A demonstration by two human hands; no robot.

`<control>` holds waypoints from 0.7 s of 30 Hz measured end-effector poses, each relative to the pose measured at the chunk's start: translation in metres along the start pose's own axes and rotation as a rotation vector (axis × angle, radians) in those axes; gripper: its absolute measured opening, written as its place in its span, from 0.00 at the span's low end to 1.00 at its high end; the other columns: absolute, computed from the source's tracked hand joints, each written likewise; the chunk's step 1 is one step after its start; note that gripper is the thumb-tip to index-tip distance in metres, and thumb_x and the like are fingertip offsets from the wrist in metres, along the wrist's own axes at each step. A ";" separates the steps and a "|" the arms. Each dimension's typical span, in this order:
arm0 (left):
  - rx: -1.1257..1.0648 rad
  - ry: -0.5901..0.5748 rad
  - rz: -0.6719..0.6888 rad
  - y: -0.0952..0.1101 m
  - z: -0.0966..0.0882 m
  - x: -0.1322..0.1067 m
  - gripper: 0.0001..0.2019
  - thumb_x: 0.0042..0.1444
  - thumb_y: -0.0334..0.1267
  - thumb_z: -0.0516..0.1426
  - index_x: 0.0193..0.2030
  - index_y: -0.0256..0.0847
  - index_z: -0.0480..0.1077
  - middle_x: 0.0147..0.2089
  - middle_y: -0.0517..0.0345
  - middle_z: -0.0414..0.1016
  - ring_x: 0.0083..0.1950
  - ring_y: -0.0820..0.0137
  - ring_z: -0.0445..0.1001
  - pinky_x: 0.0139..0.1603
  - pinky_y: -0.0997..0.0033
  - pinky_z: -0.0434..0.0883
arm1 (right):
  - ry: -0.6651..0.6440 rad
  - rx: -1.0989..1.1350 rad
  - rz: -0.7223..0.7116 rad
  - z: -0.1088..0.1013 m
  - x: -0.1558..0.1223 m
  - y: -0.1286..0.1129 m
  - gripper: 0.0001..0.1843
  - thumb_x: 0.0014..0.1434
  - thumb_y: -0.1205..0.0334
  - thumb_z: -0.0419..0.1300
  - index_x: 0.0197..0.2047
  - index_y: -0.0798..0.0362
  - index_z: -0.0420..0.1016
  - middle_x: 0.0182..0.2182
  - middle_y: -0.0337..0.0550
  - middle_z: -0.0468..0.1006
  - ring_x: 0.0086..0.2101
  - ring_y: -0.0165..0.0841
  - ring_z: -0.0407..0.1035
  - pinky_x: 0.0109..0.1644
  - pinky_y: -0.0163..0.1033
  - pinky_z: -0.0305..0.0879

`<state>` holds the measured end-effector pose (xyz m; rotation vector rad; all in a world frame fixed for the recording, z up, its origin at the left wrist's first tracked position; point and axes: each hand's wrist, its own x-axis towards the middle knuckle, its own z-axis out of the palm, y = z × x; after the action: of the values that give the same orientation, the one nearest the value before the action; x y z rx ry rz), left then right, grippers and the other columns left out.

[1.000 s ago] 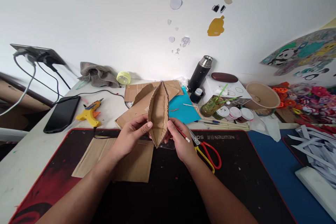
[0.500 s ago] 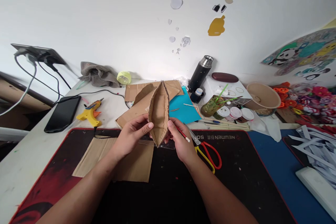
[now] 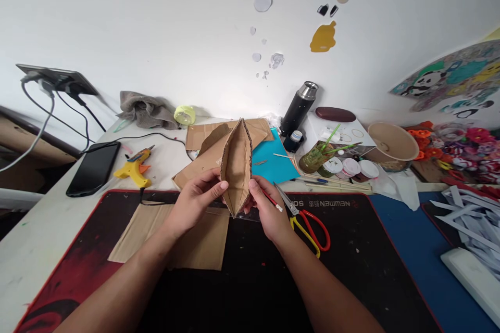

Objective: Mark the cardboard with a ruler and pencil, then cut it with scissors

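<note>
A boat-shaped cardboard piece point(image 3: 236, 166) is held upright above the black desk mat point(image 3: 250, 281), its hollow side facing me. My left hand point(image 3: 197, 203) pinches its left wall near the lower tip, thumb on the rim. My right hand point(image 3: 265, 205) grips the right wall, and a red pencil point(image 3: 272, 201) also sticks out of that hand. A flat sheet of cardboard point(image 3: 175, 237) lies on the mat under my left wrist.
Red-and-yellow scissors point(image 3: 307, 221) lie right of my right hand. A yellow glue gun point(image 3: 135, 168) and a black phone point(image 3: 94, 167) sit to the left. Behind are loose cardboard point(image 3: 203, 138), a teal sheet point(image 3: 273, 164), a black flask point(image 3: 299, 106), paint jars point(image 3: 344, 166) and a paper bowl point(image 3: 390, 143).
</note>
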<state>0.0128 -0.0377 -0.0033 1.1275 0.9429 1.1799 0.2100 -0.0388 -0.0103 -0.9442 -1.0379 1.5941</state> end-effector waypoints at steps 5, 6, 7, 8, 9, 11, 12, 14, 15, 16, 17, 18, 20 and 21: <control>0.002 -0.001 0.005 -0.001 0.000 0.001 0.16 0.63 0.52 0.70 0.52 0.47 0.86 0.47 0.52 0.85 0.37 0.64 0.78 0.39 0.63 0.81 | -0.010 -0.003 -0.005 0.000 0.001 -0.002 0.23 0.67 0.36 0.68 0.37 0.48 0.79 0.27 0.36 0.75 0.25 0.30 0.69 0.29 0.35 0.68; 0.003 -0.002 0.006 -0.001 0.000 0.001 0.16 0.63 0.52 0.70 0.52 0.47 0.86 0.47 0.52 0.85 0.37 0.64 0.78 0.39 0.63 0.81 | -0.013 -0.006 -0.007 -0.001 0.001 -0.002 0.23 0.68 0.36 0.68 0.37 0.49 0.79 0.27 0.36 0.75 0.25 0.30 0.69 0.29 0.35 0.68; 0.003 -0.002 0.006 0.000 0.000 0.001 0.16 0.63 0.52 0.70 0.51 0.47 0.86 0.47 0.51 0.85 0.37 0.63 0.78 0.39 0.63 0.81 | -0.015 -0.010 -0.008 -0.001 0.000 -0.002 0.24 0.68 0.36 0.68 0.36 0.49 0.79 0.27 0.36 0.75 0.25 0.30 0.69 0.29 0.35 0.68; 0.004 -0.002 0.005 0.000 0.000 0.001 0.16 0.63 0.52 0.70 0.51 0.47 0.86 0.47 0.51 0.85 0.38 0.63 0.78 0.39 0.62 0.81 | -0.017 -0.014 -0.008 -0.001 0.000 -0.002 0.24 0.68 0.36 0.68 0.36 0.49 0.79 0.27 0.36 0.75 0.25 0.30 0.69 0.29 0.35 0.68; 0.005 0.000 0.004 -0.001 0.000 0.001 0.16 0.63 0.52 0.70 0.51 0.47 0.86 0.48 0.51 0.85 0.38 0.62 0.78 0.40 0.62 0.81 | -0.019 -0.017 -0.008 -0.001 0.000 -0.002 0.24 0.68 0.36 0.68 0.36 0.49 0.79 0.27 0.37 0.75 0.25 0.30 0.69 0.29 0.35 0.68; 0.004 0.003 0.001 -0.001 0.000 0.002 0.16 0.63 0.52 0.70 0.52 0.47 0.86 0.48 0.51 0.85 0.38 0.62 0.78 0.40 0.62 0.81 | -0.017 -0.017 -0.006 -0.001 0.000 -0.002 0.24 0.68 0.35 0.68 0.36 0.49 0.79 0.27 0.37 0.76 0.25 0.30 0.69 0.29 0.36 0.68; 0.002 0.002 0.000 -0.001 0.000 0.002 0.16 0.63 0.52 0.70 0.52 0.47 0.86 0.47 0.51 0.84 0.38 0.63 0.78 0.40 0.62 0.81 | -0.014 -0.015 -0.005 -0.001 0.000 -0.001 0.24 0.68 0.36 0.68 0.37 0.49 0.79 0.27 0.37 0.76 0.25 0.30 0.69 0.29 0.35 0.68; 0.001 -0.008 0.003 -0.002 0.000 0.002 0.15 0.63 0.51 0.70 0.52 0.47 0.86 0.45 0.53 0.84 0.37 0.64 0.78 0.41 0.63 0.80 | -0.006 -0.010 -0.002 -0.001 0.000 -0.001 0.23 0.68 0.36 0.68 0.38 0.49 0.79 0.27 0.37 0.76 0.25 0.30 0.70 0.29 0.35 0.68; 0.002 -0.015 0.006 -0.002 0.000 0.002 0.15 0.64 0.51 0.70 0.52 0.47 0.86 0.44 0.53 0.84 0.36 0.64 0.77 0.41 0.63 0.80 | 0.001 -0.008 -0.003 -0.001 0.001 0.000 0.23 0.67 0.36 0.68 0.38 0.49 0.80 0.27 0.36 0.76 0.25 0.31 0.70 0.29 0.35 0.68; 0.004 -0.024 0.009 -0.002 0.000 0.002 0.15 0.64 0.50 0.70 0.52 0.47 0.86 0.44 0.53 0.83 0.36 0.65 0.77 0.41 0.64 0.80 | 0.006 -0.008 -0.003 0.000 0.001 -0.001 0.23 0.67 0.36 0.69 0.39 0.48 0.80 0.27 0.36 0.76 0.26 0.31 0.71 0.29 0.35 0.69; 0.006 -0.032 0.012 -0.002 0.000 0.002 0.15 0.65 0.50 0.69 0.53 0.47 0.85 0.44 0.53 0.83 0.37 0.65 0.77 0.41 0.64 0.80 | 0.010 -0.011 -0.003 0.000 0.001 -0.001 0.23 0.67 0.36 0.69 0.39 0.48 0.80 0.27 0.36 0.76 0.26 0.31 0.71 0.29 0.36 0.69; 0.008 -0.039 0.013 -0.001 -0.001 0.002 0.15 0.65 0.50 0.69 0.53 0.47 0.85 0.44 0.53 0.84 0.37 0.65 0.78 0.42 0.64 0.80 | 0.013 -0.015 -0.003 0.000 0.001 -0.001 0.23 0.67 0.36 0.69 0.39 0.48 0.80 0.27 0.36 0.76 0.26 0.31 0.71 0.29 0.36 0.69; 0.010 -0.048 0.010 -0.002 -0.001 0.002 0.15 0.65 0.49 0.69 0.54 0.47 0.85 0.45 0.53 0.84 0.37 0.65 0.78 0.42 0.64 0.80 | 0.015 -0.024 -0.001 0.000 0.001 -0.002 0.23 0.67 0.36 0.69 0.38 0.48 0.80 0.28 0.36 0.76 0.26 0.31 0.70 0.29 0.36 0.69; 0.010 -0.049 0.008 -0.002 -0.001 0.002 0.14 0.65 0.49 0.69 0.54 0.47 0.85 0.45 0.54 0.84 0.37 0.65 0.78 0.42 0.64 0.80 | 0.016 -0.026 0.000 0.000 0.001 -0.003 0.23 0.67 0.35 0.68 0.38 0.48 0.80 0.28 0.36 0.76 0.26 0.31 0.70 0.29 0.36 0.69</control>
<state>0.0124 -0.0361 -0.0052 1.1642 0.9083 1.1501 0.2107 -0.0377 -0.0080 -0.9727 -1.0504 1.5738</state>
